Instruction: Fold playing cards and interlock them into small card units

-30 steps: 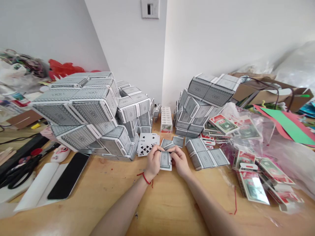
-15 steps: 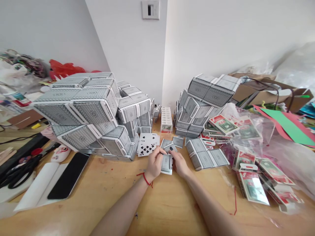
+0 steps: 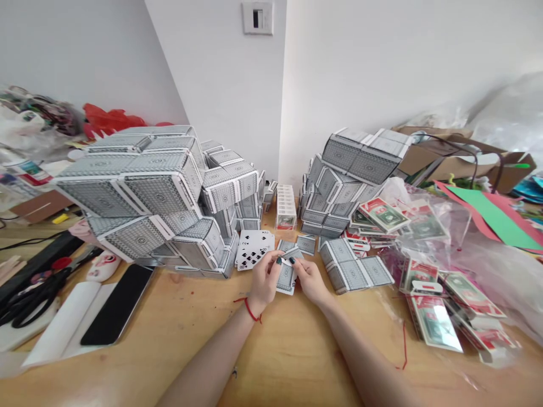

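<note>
Between my two hands is a playing card (image 3: 285, 279) with a grey patterned back, its far edge pinched by the fingers of both. My left hand (image 3: 265, 277), with a red string at the wrist, grips the card's left side. My right hand (image 3: 311, 279) holds its upper right corner, thumb near the other thumb. Just beyond them, a few grey-backed cards (image 3: 305, 244) lie on the table. Face-up cards (image 3: 254, 249), a two and an eight of spades on top, sit left of my left hand. A folded card block (image 3: 350, 265) stands to the right.
Large stacked card structures rise at left (image 3: 148, 186) and right (image 3: 360, 158). A row of card boxes (image 3: 285, 208) stands between them. Red-and-green card boxes (image 3: 435, 322) and plastic wrap lie at right. A black phone (image 3: 116, 305) and scissors (image 3: 46, 288) are at left.
Both thumbs have shifted onto the card's far edge, closer together. The card stays between my hands, and the view has moved slightly.
</note>
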Motion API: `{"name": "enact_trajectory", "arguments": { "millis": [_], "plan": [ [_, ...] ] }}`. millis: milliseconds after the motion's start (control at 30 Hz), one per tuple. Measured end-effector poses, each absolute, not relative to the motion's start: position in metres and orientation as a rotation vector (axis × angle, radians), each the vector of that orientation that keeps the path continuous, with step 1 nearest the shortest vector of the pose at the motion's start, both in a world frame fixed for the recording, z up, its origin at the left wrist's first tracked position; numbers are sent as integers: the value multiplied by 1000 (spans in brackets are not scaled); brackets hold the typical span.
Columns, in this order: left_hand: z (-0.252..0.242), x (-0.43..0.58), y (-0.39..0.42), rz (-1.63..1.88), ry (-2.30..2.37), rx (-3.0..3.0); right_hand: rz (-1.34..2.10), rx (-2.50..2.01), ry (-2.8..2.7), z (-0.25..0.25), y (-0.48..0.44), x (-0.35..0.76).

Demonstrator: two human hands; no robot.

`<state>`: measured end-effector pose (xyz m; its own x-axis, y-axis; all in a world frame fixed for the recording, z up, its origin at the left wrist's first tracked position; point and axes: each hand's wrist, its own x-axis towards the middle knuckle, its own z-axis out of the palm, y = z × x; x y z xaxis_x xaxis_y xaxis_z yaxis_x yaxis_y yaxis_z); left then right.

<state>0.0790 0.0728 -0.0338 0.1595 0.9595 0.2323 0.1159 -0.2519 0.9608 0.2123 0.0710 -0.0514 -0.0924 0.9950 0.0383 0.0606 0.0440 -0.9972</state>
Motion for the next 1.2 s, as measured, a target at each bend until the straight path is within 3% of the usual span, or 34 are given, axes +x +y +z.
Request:
{"name": "enact_trajectory", "arguments": {
  "millis": [300, 600, 1000, 1200],
  "plan": [
    [-37, 81, 77, 1023, 1159, 1759, 1059, -1233, -1391, -47, 68, 210],
    [-36, 81, 76, 1042, 1123, 1745, 1603, -1026, -1140, -39, 67, 212],
    [-36, 81, 77, 1057, 1143, 1716, 1274, -1078, -1415, -42, 68, 211],
    [-41, 82, 81, 1080, 1122, 1589, 1291, -1077, -1441, -47, 68, 212]
  ]
}}
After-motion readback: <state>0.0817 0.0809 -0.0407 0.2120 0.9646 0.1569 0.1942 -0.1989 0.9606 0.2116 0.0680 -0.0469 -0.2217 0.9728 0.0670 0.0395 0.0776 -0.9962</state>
